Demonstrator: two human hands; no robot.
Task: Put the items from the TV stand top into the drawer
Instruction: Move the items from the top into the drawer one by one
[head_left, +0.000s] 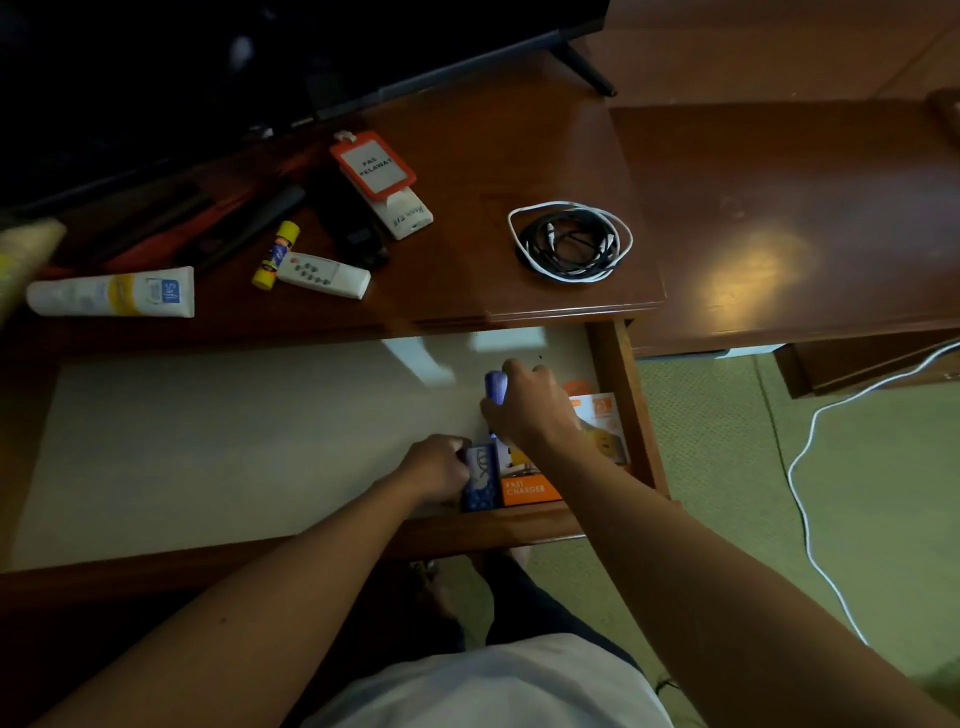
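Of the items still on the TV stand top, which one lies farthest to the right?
The coiled black and white cable: it lies alone near the right edge, apart from the white remote, glue stick and badge holder.

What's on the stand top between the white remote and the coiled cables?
Nothing: in the head view the stretch of wood from the white remote to the coiled cables is bare. The red badge holder lies further back, off that line.

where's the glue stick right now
The glue stick is still on the TV stand top, left of centre in the head view, its lower end touching the left end of the small white remote, just right of the white tube.
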